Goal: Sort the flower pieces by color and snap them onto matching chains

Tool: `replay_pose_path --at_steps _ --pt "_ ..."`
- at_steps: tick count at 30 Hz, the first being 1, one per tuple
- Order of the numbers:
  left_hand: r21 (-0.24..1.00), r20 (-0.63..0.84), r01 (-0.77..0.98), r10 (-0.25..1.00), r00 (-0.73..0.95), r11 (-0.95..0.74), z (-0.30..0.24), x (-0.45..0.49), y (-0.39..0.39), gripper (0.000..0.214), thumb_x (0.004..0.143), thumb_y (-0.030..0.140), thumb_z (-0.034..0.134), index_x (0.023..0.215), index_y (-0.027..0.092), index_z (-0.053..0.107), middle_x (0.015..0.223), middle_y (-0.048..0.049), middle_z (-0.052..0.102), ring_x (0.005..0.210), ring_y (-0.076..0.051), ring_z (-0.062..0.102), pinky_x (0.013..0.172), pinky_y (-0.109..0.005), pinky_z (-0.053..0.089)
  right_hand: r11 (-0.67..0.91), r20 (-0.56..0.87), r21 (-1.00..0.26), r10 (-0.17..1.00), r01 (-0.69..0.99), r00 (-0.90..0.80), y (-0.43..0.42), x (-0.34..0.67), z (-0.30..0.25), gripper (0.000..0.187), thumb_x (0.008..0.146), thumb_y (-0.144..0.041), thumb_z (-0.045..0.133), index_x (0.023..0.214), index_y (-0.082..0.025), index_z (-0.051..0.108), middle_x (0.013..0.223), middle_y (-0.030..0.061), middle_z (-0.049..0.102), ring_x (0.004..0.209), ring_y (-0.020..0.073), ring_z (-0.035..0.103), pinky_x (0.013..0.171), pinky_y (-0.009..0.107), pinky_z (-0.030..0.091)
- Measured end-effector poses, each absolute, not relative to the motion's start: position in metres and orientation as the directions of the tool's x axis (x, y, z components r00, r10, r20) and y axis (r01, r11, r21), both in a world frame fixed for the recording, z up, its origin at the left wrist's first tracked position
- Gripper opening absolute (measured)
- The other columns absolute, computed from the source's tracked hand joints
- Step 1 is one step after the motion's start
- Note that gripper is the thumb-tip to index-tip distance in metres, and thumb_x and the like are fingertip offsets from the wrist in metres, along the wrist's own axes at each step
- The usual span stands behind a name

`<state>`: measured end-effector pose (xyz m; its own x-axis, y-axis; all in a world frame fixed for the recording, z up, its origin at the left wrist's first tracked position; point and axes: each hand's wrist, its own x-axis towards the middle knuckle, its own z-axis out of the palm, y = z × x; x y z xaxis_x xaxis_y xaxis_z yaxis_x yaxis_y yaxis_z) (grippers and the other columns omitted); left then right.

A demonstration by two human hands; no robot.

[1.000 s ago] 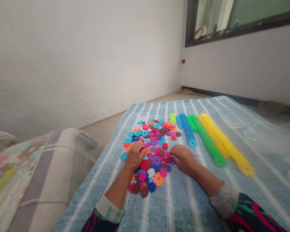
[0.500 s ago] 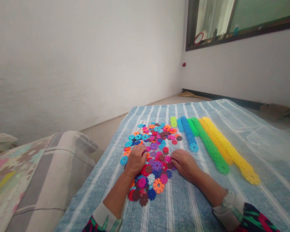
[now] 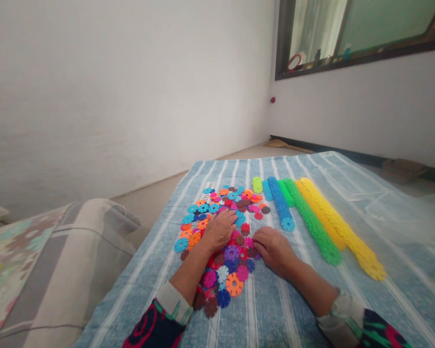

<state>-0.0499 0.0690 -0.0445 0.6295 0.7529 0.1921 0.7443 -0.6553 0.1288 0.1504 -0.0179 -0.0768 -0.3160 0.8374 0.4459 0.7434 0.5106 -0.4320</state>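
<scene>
A spread pile of flower-shaped slotted plastic discs (image 3: 234, 284) in orange, pink, purple, blue, red and brown lies on the striped cloth. Over the pile's middle, my left hand (image 3: 220, 229) lies palm down with fingers stretched forward, touching discs. My right hand (image 3: 272, 246) rests at the pile's right edge, fingers bent and pressed together beside a few pink and dark discs; what they hold, if anything, is hidden. To the right lie rows of overlapped discs: a short lime row (image 3: 257, 184), a blue row (image 3: 281, 203), a green row (image 3: 313, 222) and a yellow row (image 3: 342, 227).
Blue-and-white striped cloth (image 3: 130, 299) covers the table. Clear plastic bags (image 3: 395, 217) lie at its right side. At left stands a surface draped with grey striped fabric (image 3: 94, 241). A white wall (image 3: 130, 87) rises behind, with a window (image 3: 366, 34) at upper right.
My left hand has moved right and slightly forward across the pile, its fingers extending and uncovering orange discs on the left. My right hand stays at the pile's edge. The view has shifted slightly.
</scene>
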Motion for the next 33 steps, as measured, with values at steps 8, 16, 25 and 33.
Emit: replay_pose_path --at_steps 8,16,25,33 --pt "0.018 0.269 0.876 0.846 0.460 -0.482 -0.029 -0.058 0.052 0.020 0.087 0.023 0.046 0.092 0.017 0.064 0.096 -0.0098 0.067 0.099 -0.025 0.058 0.088 -0.042 0.042 0.493 0.443 -0.421 0.844 0.761 -0.302 -0.018 0.149 -0.074 0.017 0.090 -0.018 0.053 0.076 -0.018 0.063 0.081 0.0033 0.062 0.081 0.0164 0.053 0.074 0.028 0.036" --pt "0.070 0.237 0.757 0.748 0.620 -0.650 -0.033 -0.030 0.076 0.015 0.082 0.022 0.053 0.091 0.016 0.063 0.099 -0.0100 0.065 0.101 -0.023 0.055 0.091 -0.036 0.042 0.485 0.441 -0.420 0.848 0.767 -0.295 -0.019 0.149 -0.072 0.015 0.089 -0.016 0.054 0.078 -0.018 0.063 0.083 0.0035 0.063 0.083 0.0166 0.054 0.075 0.028 0.037" --pt "0.025 0.191 0.743 0.733 0.653 -0.669 -0.041 -0.026 0.076 0.017 0.084 0.022 0.051 0.096 0.019 0.062 0.099 -0.0074 0.066 0.098 -0.022 0.057 0.089 -0.036 0.043 0.493 0.449 -0.405 0.841 0.770 -0.302 -0.018 0.149 -0.071 0.016 0.089 -0.017 0.053 0.077 -0.018 0.063 0.082 0.0033 0.063 0.081 0.0165 0.054 0.073 0.028 0.036" --pt "0.103 0.252 0.724 0.722 0.645 -0.682 -0.041 -0.033 0.075 0.013 0.080 0.021 0.055 0.090 0.018 0.063 0.096 -0.0081 0.065 0.097 -0.021 0.056 0.088 -0.036 0.043 0.490 0.455 -0.405 0.840 0.772 -0.294 -0.016 0.149 -0.072 0.016 0.089 -0.018 0.053 0.077 -0.019 0.064 0.083 0.0035 0.064 0.083 0.0174 0.054 0.075 0.029 0.037"
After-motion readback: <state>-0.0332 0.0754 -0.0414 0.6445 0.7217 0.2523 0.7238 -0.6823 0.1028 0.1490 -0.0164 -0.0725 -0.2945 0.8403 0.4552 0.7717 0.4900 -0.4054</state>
